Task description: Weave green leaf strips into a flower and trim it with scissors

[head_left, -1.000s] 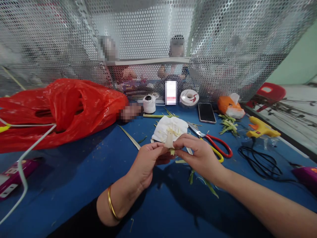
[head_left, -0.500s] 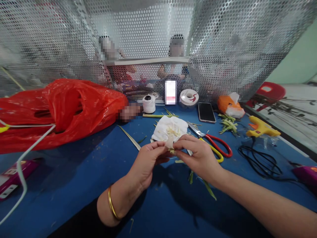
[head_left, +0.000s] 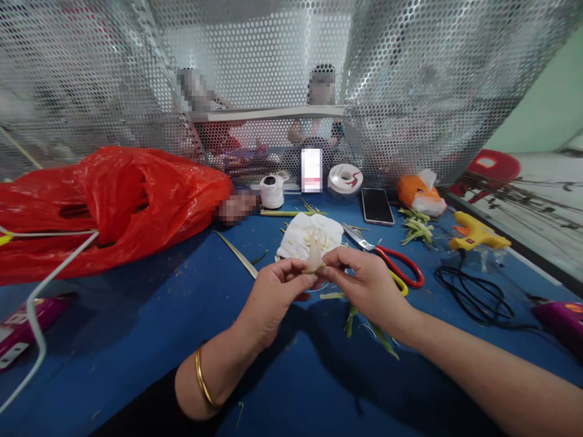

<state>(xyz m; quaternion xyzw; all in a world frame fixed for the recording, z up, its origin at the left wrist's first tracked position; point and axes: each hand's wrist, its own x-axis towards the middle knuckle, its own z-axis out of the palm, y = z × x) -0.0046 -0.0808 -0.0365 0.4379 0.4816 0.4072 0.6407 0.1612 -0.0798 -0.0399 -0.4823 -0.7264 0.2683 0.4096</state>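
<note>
Between my two hands is a small pale, translucent plant piece (head_left: 314, 252) with a greenish lower end, standing upright. My left hand (head_left: 277, 291) pinches its lower end from the left, thumb against fingers. From the right, my right hand (head_left: 364, 280) grips the same end, its fingertips almost meeting the left ones. Just behind them lies a white tissue (head_left: 296, 233) strewn with small yellowish shreds. Scissors (head_left: 401, 262) with red and yellow handles lie beyond my right hand, one handle partly hidden by it. Green leaf scraps (head_left: 350, 320) lie below the right hand.
A red plastic bag (head_left: 136, 212) covers the left side. Along the back stand a white thread spool (head_left: 272, 193), a lit phone (head_left: 311, 171) and a ribbon roll (head_left: 345, 180). A dark phone (head_left: 378, 206), an orange tissue pack (head_left: 421, 195) and a yellow glue gun (head_left: 480, 233) lie right.
The pale piece now points up and shows more of its length above my fingers. My right fingertips have shifted slightly lower on it. The view has moved slightly.
</note>
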